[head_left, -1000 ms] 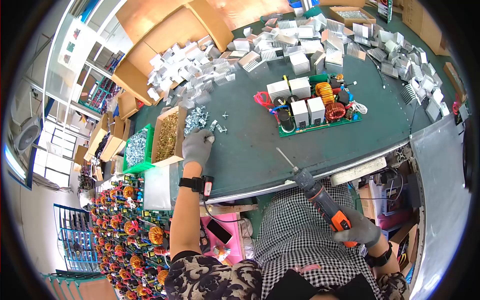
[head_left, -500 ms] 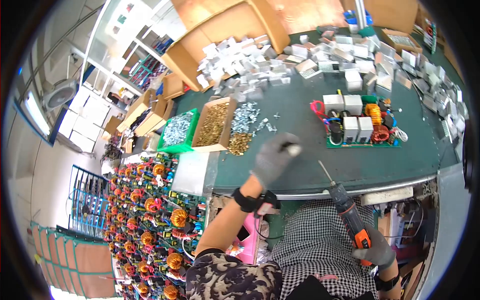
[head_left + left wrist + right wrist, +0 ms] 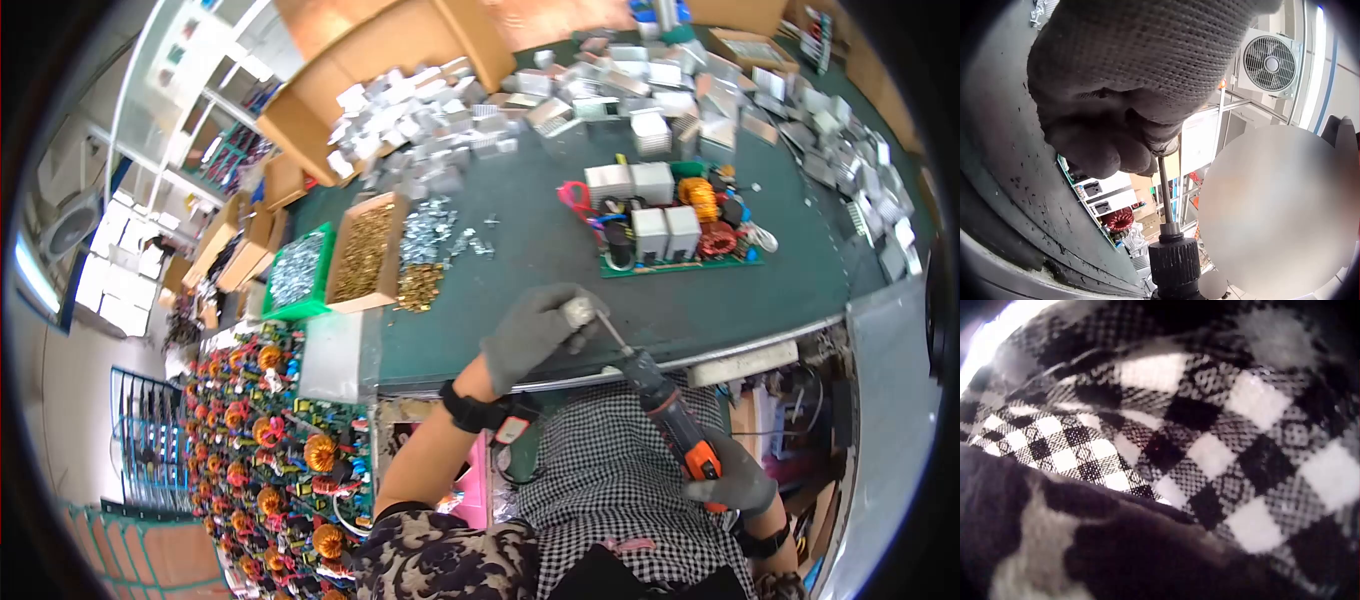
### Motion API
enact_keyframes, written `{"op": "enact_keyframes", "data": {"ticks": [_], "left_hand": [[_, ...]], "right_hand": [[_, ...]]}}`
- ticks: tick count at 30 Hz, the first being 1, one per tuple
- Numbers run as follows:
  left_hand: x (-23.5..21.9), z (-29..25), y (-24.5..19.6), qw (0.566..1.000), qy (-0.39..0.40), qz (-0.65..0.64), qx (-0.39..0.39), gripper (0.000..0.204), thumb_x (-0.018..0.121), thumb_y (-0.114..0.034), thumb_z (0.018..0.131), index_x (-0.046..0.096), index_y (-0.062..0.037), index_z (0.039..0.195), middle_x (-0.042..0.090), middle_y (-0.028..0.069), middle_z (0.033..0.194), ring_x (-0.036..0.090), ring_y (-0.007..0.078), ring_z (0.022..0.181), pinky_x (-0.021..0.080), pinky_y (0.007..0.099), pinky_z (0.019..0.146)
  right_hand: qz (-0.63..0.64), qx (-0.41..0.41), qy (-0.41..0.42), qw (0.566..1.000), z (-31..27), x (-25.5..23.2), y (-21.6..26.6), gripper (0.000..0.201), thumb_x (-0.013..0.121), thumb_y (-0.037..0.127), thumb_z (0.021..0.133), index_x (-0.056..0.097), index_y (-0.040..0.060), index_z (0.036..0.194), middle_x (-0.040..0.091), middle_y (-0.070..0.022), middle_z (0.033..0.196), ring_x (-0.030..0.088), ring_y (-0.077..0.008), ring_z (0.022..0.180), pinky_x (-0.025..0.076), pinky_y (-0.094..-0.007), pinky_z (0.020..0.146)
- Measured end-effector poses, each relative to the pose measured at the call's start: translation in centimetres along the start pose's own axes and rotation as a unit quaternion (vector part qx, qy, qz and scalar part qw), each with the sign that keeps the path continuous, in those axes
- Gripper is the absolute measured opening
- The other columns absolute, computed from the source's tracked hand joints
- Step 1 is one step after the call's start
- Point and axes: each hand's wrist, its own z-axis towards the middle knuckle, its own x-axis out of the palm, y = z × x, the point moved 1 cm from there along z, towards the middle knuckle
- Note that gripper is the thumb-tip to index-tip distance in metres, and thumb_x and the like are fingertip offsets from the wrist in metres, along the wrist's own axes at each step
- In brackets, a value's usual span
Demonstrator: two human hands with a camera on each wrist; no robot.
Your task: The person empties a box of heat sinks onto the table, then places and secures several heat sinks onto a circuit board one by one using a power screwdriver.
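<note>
- Finished-looking circuit boards [image 3: 268,435] sit in dense rows beside the counter [image 3: 500,268], presumably to keep the working surface available.
- A green bin [image 3: 298,272] holds silver-coloured small parts; a cardboard box [image 3: 365,250] just beside it holds brass-coloured ones. Separate containers likely prevent mixing.
- Loose silver parts [image 3: 427,228] and loose brass parts [image 3: 420,287] lie next to the box, probably spread for easy picking.
- The gloved left hand [image 3: 528,335] is above the near side of the counter. Its grip is narrow, with fingers curled at the bit tip; whether a small part is pinched there cannot be told. The placement would suit steadying or loading the tip.
- The power screwdriver [image 3: 662,405] slants up and leftward, bit [image 3: 1165,187] towards the left fingertips.
- Metal blocks [image 3: 650,132] are heaped along the far side, apparently as stock within reach.
- The populated board [image 3: 685,262] lies flat on the counter beyond the screwdriver, components upward, apparently for access from above.
- The gloved right hand [image 3: 738,480] grips the screwdriver's handle, a hold suited to aiming it.
</note>
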Motion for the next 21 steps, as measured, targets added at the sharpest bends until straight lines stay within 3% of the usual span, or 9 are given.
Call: {"op": "enact_keyframes", "data": {"ticks": [2,4,9,11,14,21], "left_hand": [[0.1,0.1,0.2,0.999,0.035,0.004,-0.011,0.04,0.055,-0.038,0.093,0.06,0.0006,0.1,0.053,0.0013,0.07,0.049,0.009,0.065,0.04,0.0241,0.061],[-0.1,0.1,0.7,0.997,-0.013,-0.076,-0.03,0.043,0.058,-0.04,0.091,0.058,0.0015,0.1,0.051,0.0007,0.069,0.047,0.0096,0.065,0.04,0.0242,0.061],[-0.6,0.4,1.3,0.992,-0.007,-0.126,-0.007,0.042,0.062,-0.036,0.09,0.056,0.0038,0.099,0.05,0.0018,0.07,0.047,0.0114,0.064,0.04,0.026,0.062],[-0.7,0.5,1.6,0.989,0.019,-0.148,0.004,0.041,0.062,-0.037,0.09,0.057,0.0027,0.099,0.051,0.0017,0.071,0.047,0.0112,0.065,0.04,0.0255,0.062],[-1.0,0.4,1.2,0.991,0.021,-0.132,-0.004,0.041,0.063,-0.037,0.089,0.058,0.0021,0.098,0.051,0.0015,0.072,0.048,0.0108,0.067,0.04,0.0251,0.063],[-1.2,0.6,0.5,0.998,0.017,-0.066,-0.007,0.038,0.061,-0.037,0.09,0.059,0.0003,0.097,0.052,0.0017,0.073,0.048,0.0097,0.068,0.04,0.0239,0.063]], "right_hand": [[0.03,0.0,-0.024,0.999,-0.2,0.2,1.0,0.071,0.083,0.031,0.061,0.053,-0.0014,0.117,0.058,-0.0057,0.083,0.054,-0.0156,0.073,0.047,-0.0324,0.07],[-0.054,0.049,0.032,0.997,-0.2,0.0,1.5,0.071,0.081,0.035,0.063,0.053,-0.0012,0.117,0.06,-0.0077,0.085,0.056,-0.0172,0.073,0.048,-0.0333,0.07],[-0.091,0.047,0.028,0.994,-0.2,0.3,1.5,0.067,0.078,0.038,0.065,0.054,-0.0002,0.113,0.059,-0.0078,0.08,0.057,-0.0178,0.071,0.048,-0.0327,0.067],[-0.061,0.069,0.03,0.995,-0.1,0.4,1.9,0.052,0.079,0.025,0.061,0.055,0.0,0.099,0.055,-0.0037,0.076,0.052,-0.0141,0.067,0.046,-0.0297,0.062],[-0.059,0.052,0.061,0.995,0.1,0.4,0.7,0.056,0.077,0.037,0.065,0.055,0.0021,0.103,0.056,-0.0059,0.075,0.055,-0.017,0.066,0.047,-0.0318,0.064],[-0.026,0.014,0.046,0.999,0.4,0.6,-0.7,0.056,0.078,0.037,0.066,0.055,0.0027,0.104,0.056,-0.0057,0.075,0.054,-0.0172,0.065,0.048,-0.0319,0.063]]}}
